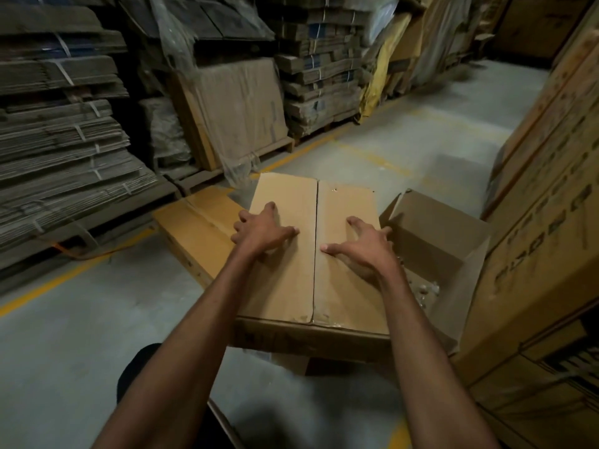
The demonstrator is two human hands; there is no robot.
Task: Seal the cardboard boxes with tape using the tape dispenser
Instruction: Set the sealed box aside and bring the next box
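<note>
From the head view, a closed box point(291, 254) stood on the floor point(97, 319), its two top flaps meeting at a middle seam. The left hand point(262, 230) lay flat with spread fingers on the left flap, and the right hand point(359, 244) pressed likewise on the right flap. An open box point(434, 241) sat just to the right.
</note>
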